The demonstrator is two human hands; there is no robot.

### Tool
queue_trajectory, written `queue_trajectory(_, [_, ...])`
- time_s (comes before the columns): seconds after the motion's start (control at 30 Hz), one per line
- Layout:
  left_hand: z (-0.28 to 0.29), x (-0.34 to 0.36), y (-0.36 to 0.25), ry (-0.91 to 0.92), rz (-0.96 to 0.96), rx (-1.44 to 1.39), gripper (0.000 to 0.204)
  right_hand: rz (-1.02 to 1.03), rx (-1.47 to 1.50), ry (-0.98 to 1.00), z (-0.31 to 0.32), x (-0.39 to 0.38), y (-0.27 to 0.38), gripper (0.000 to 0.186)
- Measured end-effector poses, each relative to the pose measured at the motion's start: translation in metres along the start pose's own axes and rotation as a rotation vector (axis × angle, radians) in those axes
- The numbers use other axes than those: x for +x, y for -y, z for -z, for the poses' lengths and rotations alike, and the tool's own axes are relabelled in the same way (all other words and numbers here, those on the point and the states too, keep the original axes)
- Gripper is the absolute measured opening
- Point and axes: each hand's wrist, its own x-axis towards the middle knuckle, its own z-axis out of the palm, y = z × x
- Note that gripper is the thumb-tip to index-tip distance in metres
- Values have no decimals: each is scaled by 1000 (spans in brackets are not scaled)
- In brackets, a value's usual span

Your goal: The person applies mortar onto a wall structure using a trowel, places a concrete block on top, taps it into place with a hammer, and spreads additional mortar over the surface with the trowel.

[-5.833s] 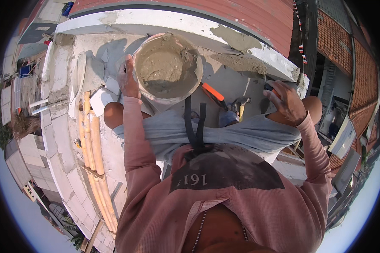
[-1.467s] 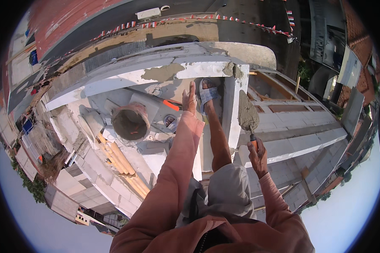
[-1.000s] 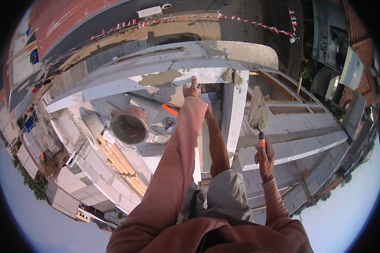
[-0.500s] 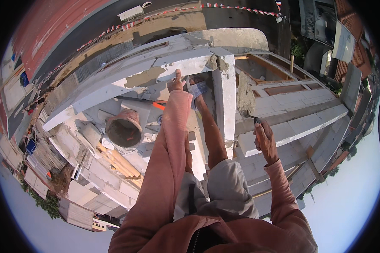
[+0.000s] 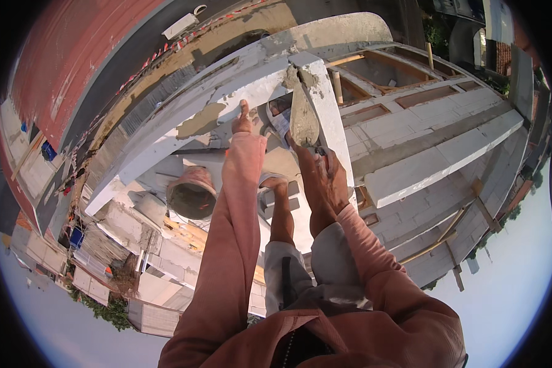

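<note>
My right hand [image 5: 330, 178] is closed round the handle of a trowel [image 5: 303, 119]. Its blade is smeared with grey mortar and points away from me, with its tip by the cracked, mortar-daubed corner of a white block wall [image 5: 251, 92]. My left hand [image 5: 242, 121] is at the near edge of that wall, thumb stretched up against it and the other fingers mostly hidden; it appears to grip the edge. Left of the thumb, a flat patch of grey mortar [image 5: 201, 120] coats the wall.
A mortar-stained bucket [image 5: 192, 195] stands left of my legs, near wooden pieces [image 5: 187, 233]. To the right run lower block walls [image 5: 441, 162] with timber-framed openings [image 5: 398, 64]. Beyond the wall lie a road, striped tape [image 5: 184, 42] and a red roof [image 5: 86, 55].
My right hand has swung left with the trowel, from beyond the side wall to the wall's corner. My left hand stays at the wall edge while the view has shifted slightly.
</note>
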Motion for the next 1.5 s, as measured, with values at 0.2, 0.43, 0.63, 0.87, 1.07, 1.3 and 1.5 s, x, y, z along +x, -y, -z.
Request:
queue_trajectory(0.2, [-2, 27, 43, 72, 120, 108, 84, -17, -144, -11, -21, 13, -28, 39])
queue_trajectory(0.43, [6, 27, 31, 198, -252, 547, 85, -13, -11, -59, -30, 35, -43, 36])
queue_trajectory(0.63, [-9, -23, -5, 97, -47, 121, 86, -293, 404, 46, -26, 37, -52, 51])
queue_trajectory(0.87, [-16, -26, 8, 60, -62, 88, 83, -237, 286, 52, 4, 37, -47, 57])
queue_trajectory(1.07, [35, 21, -16, 97, -58, 121, 94, -253, 404, 33, 4, 33, -20, 56])
queue_trajectory(1.3, [-8, -14, 3, 95, -38, 99, 88, -149, 60, -2, 2, 42, -50, 44])
queue_trajectory(1.5, [-32, -46, 7, 47, 0, 70, 90, -89, -19, 68, 32, 42, -38, 40])
